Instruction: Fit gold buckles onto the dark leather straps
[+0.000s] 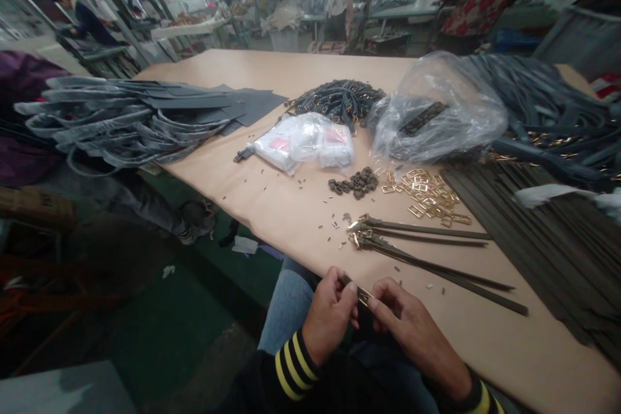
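My left hand and my right hand meet over my lap at the near edge of the tan table. Together they pinch a small gold buckle on the end of a dark strap. Both hands have their fingers closed on it. On the table just beyond lie a few finished dark straps with gold buckles at their left ends. Farther back are a pile of loose gold buckles and a small heap of dark loops.
A thick stack of dark straps lies at the right. Clear plastic bags and white packets sit mid-table, with grey leather pieces at the left edge. Small metal bits are scattered about. Other people work at tables far behind.
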A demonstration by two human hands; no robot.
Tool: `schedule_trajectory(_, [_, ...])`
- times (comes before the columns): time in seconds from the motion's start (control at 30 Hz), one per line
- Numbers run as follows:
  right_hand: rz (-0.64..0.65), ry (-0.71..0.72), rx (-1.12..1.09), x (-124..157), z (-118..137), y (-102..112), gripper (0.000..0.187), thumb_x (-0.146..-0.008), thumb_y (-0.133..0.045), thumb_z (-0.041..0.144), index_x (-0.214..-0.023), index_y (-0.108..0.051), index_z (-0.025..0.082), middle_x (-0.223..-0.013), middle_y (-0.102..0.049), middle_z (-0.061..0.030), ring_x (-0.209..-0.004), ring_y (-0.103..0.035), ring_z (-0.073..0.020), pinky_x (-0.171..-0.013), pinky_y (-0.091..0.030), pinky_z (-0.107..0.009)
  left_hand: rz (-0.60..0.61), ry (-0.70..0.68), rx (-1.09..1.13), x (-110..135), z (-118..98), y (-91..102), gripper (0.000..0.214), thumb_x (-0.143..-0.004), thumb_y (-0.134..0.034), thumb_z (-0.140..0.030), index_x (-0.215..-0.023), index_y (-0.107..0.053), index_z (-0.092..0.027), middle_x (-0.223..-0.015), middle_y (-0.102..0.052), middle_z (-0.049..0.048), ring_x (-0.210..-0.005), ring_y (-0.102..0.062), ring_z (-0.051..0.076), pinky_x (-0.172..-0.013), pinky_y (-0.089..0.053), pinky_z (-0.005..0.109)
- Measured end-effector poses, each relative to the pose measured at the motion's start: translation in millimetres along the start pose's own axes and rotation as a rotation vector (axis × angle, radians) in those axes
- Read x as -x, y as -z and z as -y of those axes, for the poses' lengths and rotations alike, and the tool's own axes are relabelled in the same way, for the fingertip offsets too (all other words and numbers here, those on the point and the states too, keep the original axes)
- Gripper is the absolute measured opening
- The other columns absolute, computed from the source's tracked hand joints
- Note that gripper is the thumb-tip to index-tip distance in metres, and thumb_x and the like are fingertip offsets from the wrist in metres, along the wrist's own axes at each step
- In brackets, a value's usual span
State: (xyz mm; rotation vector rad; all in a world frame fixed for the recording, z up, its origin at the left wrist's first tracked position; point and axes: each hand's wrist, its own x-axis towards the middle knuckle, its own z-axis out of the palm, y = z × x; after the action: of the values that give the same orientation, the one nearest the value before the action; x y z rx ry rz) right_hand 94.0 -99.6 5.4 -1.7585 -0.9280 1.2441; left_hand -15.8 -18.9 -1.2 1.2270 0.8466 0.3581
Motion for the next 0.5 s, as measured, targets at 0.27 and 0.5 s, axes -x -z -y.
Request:
schedule_trajectory(0.27, [-0.050, -0.010, 0.016, -1.9, -1.7, -2.9, 0.030, -0.076, -0.039, 0.047, -0.071, -0.039, 0.018, -0.058, -0.044, 0.0030, -0.055, -0.044, -0.0112, -0.053, -0.036, -0.025, 0.031, 0.008, -0.042, -0.6, -1.7, 1.4, 0.023, -0.071, -0.051, -0.034, -0.072, -0.042, -0.014, -0.055, -0.047, -0.0032, -0.042, -0.044, 0.006, -0.041, -0.037, 0.018])
schedule_trajectory(0.5, [-0.083, -0.050, 0.051, -2.4, 2.0, -5.1, 0.029, -0.073, -0.038, 0.047, -0.068, -0.037, 0.019, -0.058, -0.047, 0.0006, -0.056, -0.046, -0.0128, -0.053, -0.036, -0.026, 0.041, 0.032, 0.096, -0.3, 0.8, -0.9, 0.026, -0.068, -0.054, -0.036, -0.069, -0.041, -0.013, -0.049, -0.045, -0.0038, -0.042, -0.043, 0.006, -0.042, -0.037, 0.019])
